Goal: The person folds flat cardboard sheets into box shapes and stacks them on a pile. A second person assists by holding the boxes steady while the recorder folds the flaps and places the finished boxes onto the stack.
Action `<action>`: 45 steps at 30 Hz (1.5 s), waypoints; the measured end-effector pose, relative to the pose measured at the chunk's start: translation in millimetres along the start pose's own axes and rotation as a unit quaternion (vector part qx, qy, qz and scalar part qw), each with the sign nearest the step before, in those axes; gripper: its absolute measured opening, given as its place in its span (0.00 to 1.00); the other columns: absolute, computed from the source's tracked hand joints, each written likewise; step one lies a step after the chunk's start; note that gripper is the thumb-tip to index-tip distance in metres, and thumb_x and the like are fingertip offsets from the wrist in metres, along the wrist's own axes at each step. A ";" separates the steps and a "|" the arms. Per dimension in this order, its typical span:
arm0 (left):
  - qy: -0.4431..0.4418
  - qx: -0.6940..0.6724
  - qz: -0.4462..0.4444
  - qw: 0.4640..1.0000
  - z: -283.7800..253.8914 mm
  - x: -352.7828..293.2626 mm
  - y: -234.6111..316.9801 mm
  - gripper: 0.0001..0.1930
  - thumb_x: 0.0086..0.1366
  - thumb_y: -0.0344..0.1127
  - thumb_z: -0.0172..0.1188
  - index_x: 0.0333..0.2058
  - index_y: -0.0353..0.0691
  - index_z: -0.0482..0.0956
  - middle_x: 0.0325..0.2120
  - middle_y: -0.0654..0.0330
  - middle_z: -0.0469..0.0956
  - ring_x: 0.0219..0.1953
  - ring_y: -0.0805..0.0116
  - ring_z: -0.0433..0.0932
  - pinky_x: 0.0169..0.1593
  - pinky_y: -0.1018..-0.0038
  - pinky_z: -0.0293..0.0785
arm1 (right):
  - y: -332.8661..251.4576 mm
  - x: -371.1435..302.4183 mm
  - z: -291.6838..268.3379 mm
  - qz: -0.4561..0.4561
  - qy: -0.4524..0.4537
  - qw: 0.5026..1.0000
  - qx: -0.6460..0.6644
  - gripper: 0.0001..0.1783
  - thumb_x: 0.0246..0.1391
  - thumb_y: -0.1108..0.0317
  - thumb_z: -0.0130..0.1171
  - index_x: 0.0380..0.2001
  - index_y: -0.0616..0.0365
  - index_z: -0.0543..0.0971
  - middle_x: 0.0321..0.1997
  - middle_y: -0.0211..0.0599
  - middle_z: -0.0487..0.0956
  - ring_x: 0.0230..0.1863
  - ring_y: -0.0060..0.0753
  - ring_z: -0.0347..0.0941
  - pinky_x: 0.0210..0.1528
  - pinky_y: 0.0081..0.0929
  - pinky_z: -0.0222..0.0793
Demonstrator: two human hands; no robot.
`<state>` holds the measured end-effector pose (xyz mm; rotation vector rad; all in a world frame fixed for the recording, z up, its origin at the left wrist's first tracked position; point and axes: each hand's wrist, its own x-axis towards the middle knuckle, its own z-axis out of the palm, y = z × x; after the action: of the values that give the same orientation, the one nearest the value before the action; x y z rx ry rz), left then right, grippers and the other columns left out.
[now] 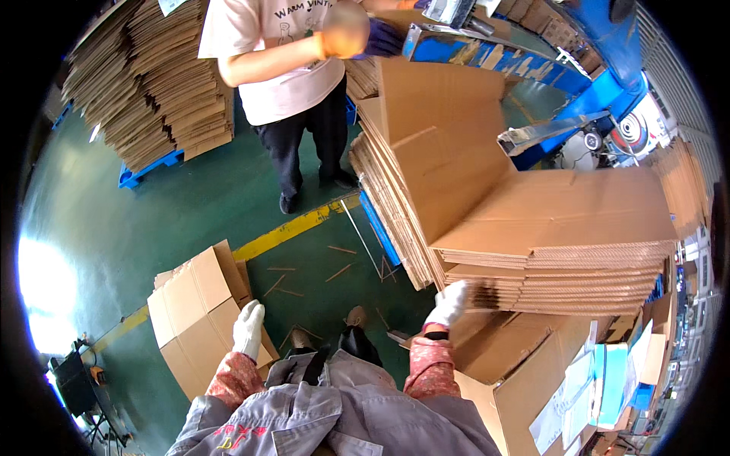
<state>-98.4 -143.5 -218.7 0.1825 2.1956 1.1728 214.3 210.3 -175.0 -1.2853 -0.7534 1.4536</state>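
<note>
My left hand (249,328), in a white glove, rests at the near right edge of a bundle of flattened brown cartons (190,311) standing on the floor; its fingers are stretched out. In a matching white glove, my right hand (449,302) is closed beside the front corner of a tall stack of flat cardboard (563,285). A dark, blurred patch (484,295) shows just right of its fingers; whether I hold it or it belongs to the stack, I cannot tell. Large bent sheets of cardboard (456,175) rise from the stack's top.
Across from me stands a person (285,83) in gloves, near a blue machine frame (487,57). An open carton (494,346) is at my right, with papers (566,403) on its side. Cardboard strips (340,272) litter the green floor. More stacked cardboard (156,83) sits on a blue pallet.
</note>
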 end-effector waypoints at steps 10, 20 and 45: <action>-0.260 0.069 0.339 0.901 65.5 -52.1 231.7 0.45 0.63 0.60 0.67 0.69 0.36 0.67 0.68 0.44 0.70 0.69 0.47 0.70 0.72 0.60 0.65 | -180.2 -1.5 -5.4 -0.499 0.127 0.857 0.007 0.41 0.69 0.34 0.49 0.72 0.53 0.67 0.76 0.40 0.67 0.75 0.49 0.62 0.74 0.53 0.58; -0.253 0.240 0.586 0.732 203.3 -121.7 395.3 0.44 0.57 0.65 0.69 0.64 0.41 0.71 0.42 0.47 0.83 0.45 0.44 0.84 0.45 0.53 0.82 | -182.4 10.8 34.5 -0.553 0.055 0.830 -0.034 0.33 0.73 0.47 0.49 0.71 0.55 0.66 0.74 0.50 0.68 0.70 0.56 0.69 0.70 0.55 0.67; -0.477 -0.384 0.170 0.772 106.4 -34.3 430.2 0.28 0.78 0.58 0.52 0.60 0.40 0.76 0.44 0.62 0.84 0.40 0.69 0.82 0.40 0.67 0.77 | -356.0 43.5 259.3 -0.557 -0.302 0.590 -0.501 0.29 0.55 0.61 0.75 0.57 0.64 0.82 0.64 0.51 0.80 0.67 0.48 0.74 0.70 0.39 0.67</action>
<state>-80.3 172.5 93.4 0.6646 0.7205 1.5924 67.7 397.9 198.1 -0.5691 -2.5163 0.2103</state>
